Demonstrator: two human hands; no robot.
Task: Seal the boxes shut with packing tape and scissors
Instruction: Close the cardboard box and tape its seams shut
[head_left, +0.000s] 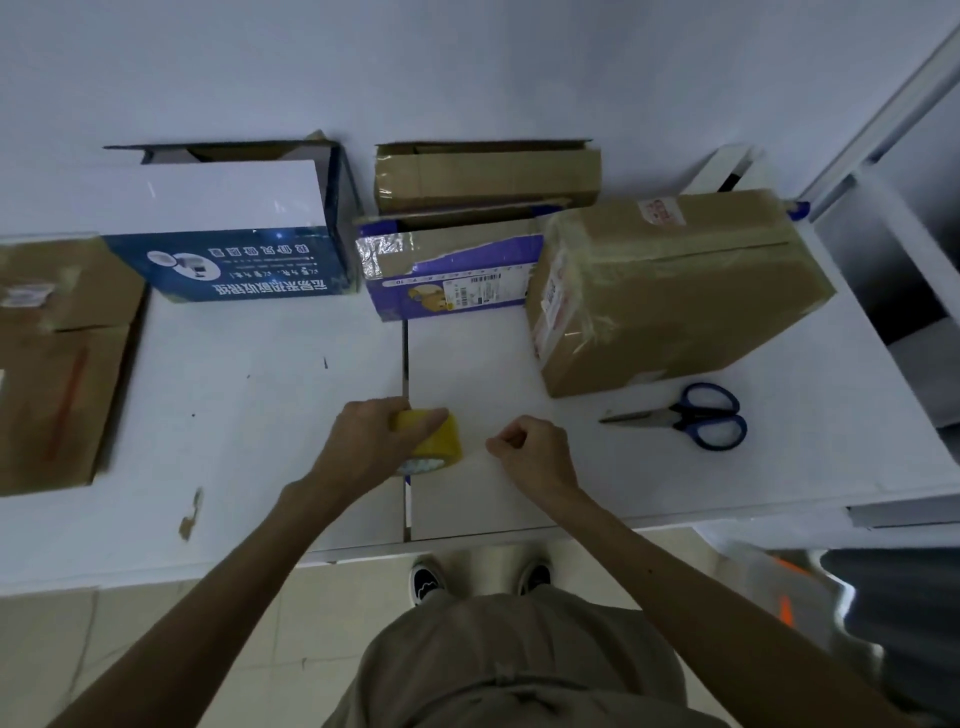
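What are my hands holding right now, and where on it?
Left hand grips the yellow tape roll around its outer rim. Right hand pinches what looks like its pulled-out free end.

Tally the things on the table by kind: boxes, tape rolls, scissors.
Boxes: 5 (left brown box, blue-and-white box, back brown box, purple box, taped brown box)
Tape roll: 1
Scissors: 1
Total: 7

Yellow tape roll (434, 441), blue-handled scissors (691, 415).
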